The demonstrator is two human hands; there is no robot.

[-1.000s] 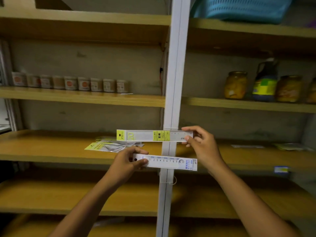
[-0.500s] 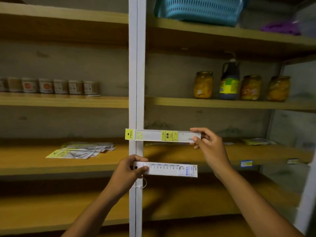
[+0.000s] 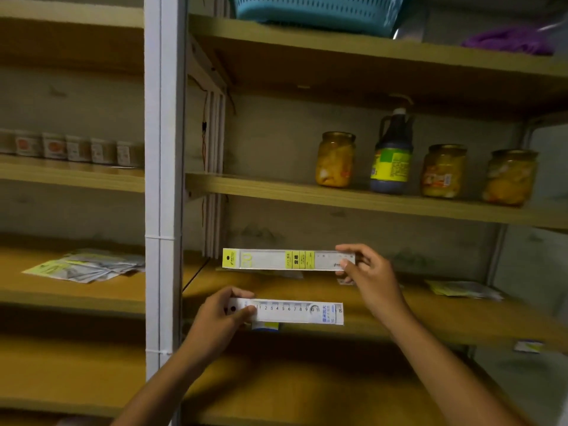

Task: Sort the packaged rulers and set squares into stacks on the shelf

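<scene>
My right hand pinches the right end of a packaged ruler with yellow labels, held level above the wooden shelf. Lower down, my left hand grips the left end of a white packaged ruler with a blue label, in front of the shelf's front edge. A fanned pile of packaged set squares lies on the same shelf level, left of the white post. Another flat package lies on the shelf at the right. A thin package lies on the shelf behind the yellow ruler.
Three jars and a dark bottle stand on the shelf above at right. Small containers line the left upper shelf. A blue basket sits on top. Price tags hang on the shelf edge.
The view has swung to the right, so the post and the set square pile now sit further left. Both hands keep their rulers, now over the right shelf bay.
</scene>
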